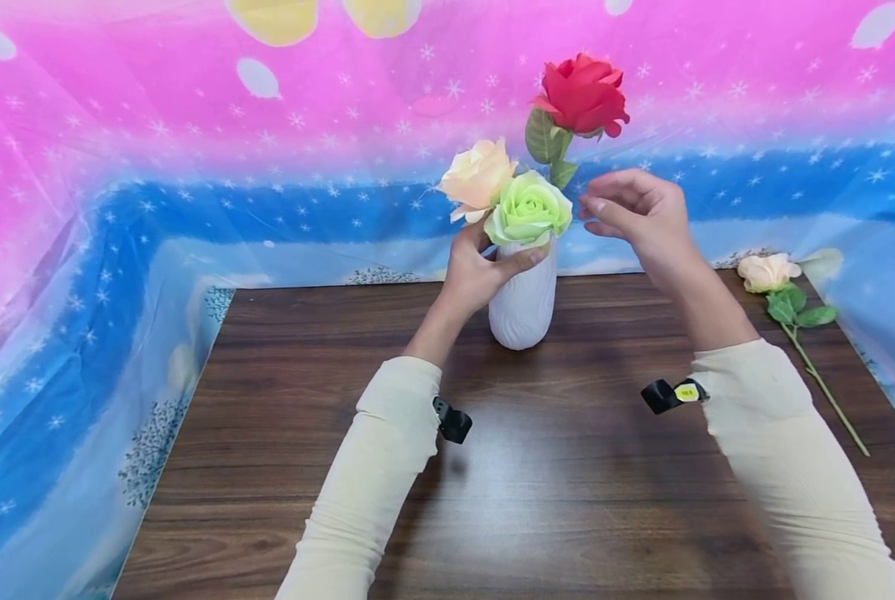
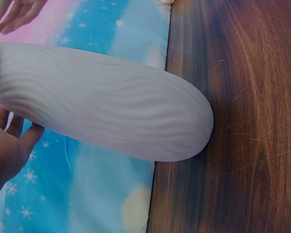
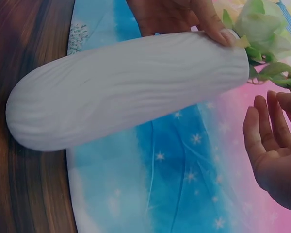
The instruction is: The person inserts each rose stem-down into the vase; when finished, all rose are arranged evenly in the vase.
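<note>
Your left hand [image 1: 477, 271] grips the white vase [image 1: 522, 304] | right hand [image 1: 631, 212] fingers loosely apart, touching nothing | only head view shows red rose [image 1: 582, 93], upper centre.

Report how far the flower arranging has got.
Done: three roses stand in the white vase: red rose, cream rose, green rose. In hand: the left hand grips the vase's neck; the right hand hovers beside the stems, fingers loosely curled, holding nothing. Left: one loose rose lies on the table.
</note>
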